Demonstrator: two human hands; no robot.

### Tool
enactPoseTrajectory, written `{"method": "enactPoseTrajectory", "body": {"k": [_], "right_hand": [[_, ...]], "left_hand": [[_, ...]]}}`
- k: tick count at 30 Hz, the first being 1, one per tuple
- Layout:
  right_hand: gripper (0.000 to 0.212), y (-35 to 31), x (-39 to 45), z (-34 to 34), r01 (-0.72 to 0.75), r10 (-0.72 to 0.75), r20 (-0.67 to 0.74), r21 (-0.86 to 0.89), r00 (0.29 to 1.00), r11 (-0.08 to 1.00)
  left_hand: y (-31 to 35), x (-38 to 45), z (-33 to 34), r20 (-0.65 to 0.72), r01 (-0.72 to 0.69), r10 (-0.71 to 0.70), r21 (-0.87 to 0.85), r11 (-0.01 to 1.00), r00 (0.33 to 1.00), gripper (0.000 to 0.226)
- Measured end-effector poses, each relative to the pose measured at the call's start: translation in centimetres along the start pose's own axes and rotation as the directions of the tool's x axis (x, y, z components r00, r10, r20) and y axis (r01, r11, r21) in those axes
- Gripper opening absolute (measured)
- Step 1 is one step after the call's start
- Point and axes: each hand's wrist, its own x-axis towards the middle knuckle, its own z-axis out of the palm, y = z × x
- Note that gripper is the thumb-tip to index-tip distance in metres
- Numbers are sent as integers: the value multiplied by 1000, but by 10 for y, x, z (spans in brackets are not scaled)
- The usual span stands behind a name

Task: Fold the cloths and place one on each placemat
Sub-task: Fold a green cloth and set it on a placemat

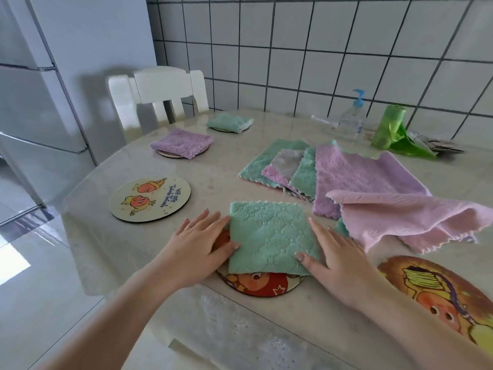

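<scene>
A folded green cloth lies on a round cartoon placemat near the table's front edge. My left hand lies flat along the cloth's left side, fingers straight, thumb on top of it. My right hand mirrors it on the right side. Bare placemats sit at the left and at the lower right. Farther back, a folded purple cloth and a folded green cloth each cover a placemat. Several unfolded cloths are piled at the right, a pink cloth on top.
A white chair stands behind the table. By the tiled wall at the back right are a pump bottle and a roll of green bags. The table's edge curves round at the left, above a glossy floor.
</scene>
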Motion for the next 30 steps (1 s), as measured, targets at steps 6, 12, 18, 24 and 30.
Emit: {"method": "enactPoseTrajectory", "body": {"k": [6, 12, 18, 24, 30], "right_hand": [[56, -11, 3, -6, 76, -79, 17, 134, 997, 988], [59, -17, 5, -12, 70, -78, 25, 224, 997, 972], [66, -19, 4, -10, 134, -95, -146, 280, 985, 951], [63, -32, 15, -11, 154, -44, -212, 538, 976, 828], [62, -77, 39, -6, 94, -29, -90, 925, 996, 367]], "left_hand": [[10, 2, -2, 7, -86, 87, -113, 990, 996, 49], [19, 10, -12, 8, -114, 121, -273, 955, 993, 46], [21, 9, -5, -161, -213, 154, -469, 857, 975, 52], [19, 9, -16, -218, -182, 2, -813, 554, 976, 58], [-7, 13, -51, -160, -130, -158, -974, 185, 974, 58]]}}
